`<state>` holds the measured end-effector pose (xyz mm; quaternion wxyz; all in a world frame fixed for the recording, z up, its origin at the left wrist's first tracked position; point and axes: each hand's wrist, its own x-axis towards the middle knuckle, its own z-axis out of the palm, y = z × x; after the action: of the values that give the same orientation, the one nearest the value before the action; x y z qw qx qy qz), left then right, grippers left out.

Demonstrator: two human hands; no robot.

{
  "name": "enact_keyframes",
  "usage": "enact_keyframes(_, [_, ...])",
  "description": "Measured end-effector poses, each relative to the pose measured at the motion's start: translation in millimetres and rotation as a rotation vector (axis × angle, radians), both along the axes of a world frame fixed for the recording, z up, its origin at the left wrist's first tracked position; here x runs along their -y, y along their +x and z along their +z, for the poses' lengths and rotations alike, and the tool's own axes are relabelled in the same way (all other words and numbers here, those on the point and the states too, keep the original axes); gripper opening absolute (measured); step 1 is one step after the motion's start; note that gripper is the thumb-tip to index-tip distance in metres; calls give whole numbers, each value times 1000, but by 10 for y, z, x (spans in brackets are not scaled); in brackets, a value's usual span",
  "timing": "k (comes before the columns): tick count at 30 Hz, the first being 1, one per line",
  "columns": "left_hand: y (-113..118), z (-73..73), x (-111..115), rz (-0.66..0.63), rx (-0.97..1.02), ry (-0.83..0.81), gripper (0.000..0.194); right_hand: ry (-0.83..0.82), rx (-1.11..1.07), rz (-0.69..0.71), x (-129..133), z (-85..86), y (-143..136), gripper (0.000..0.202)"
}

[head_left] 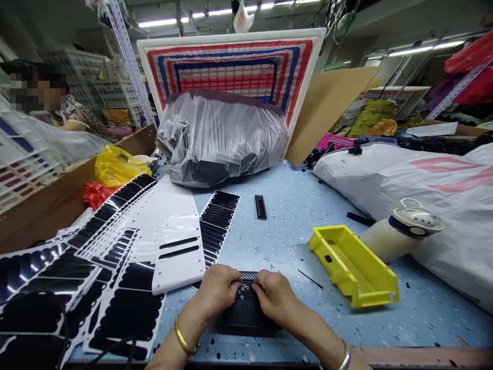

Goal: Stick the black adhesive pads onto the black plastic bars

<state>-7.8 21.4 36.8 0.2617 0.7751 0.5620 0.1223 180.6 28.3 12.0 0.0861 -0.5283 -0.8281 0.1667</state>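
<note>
Your left grip [219, 289] and right grip [275, 293] are at the lower centre of the frame, at the far edge of the black mesh basket [246, 319] on the blue surface [285, 246]. The fingers of each grip are closed together; whether a small piece is between them, I cannot tell. Between them, several small rings [243, 292] lie loose, so this part looks unfinished. Left of centre, one white sheet [179, 246] carries only two black strips, while at lower left the black-strip sheets [131, 308] look mostly full
</note>
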Motion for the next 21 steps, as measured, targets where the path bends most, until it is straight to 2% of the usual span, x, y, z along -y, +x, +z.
enact_keyframes(3, [-16,-13,-19,55,41,-17,27,4,-34,-20,-62,-8,83,26])
enact_keyframes(7, [-25,-12,-23,137,-7,-46,25,-25,-87,-58,-184,-10,136,20])
enact_keyframes(13, [21,40,-19,159,-91,-38,23,-110,-195,-133,-339,21,131,14])
enact_keyframes(21, [28,53,-5,149,-134,-35,26,-43,-281,-106,-218,163,325,30])
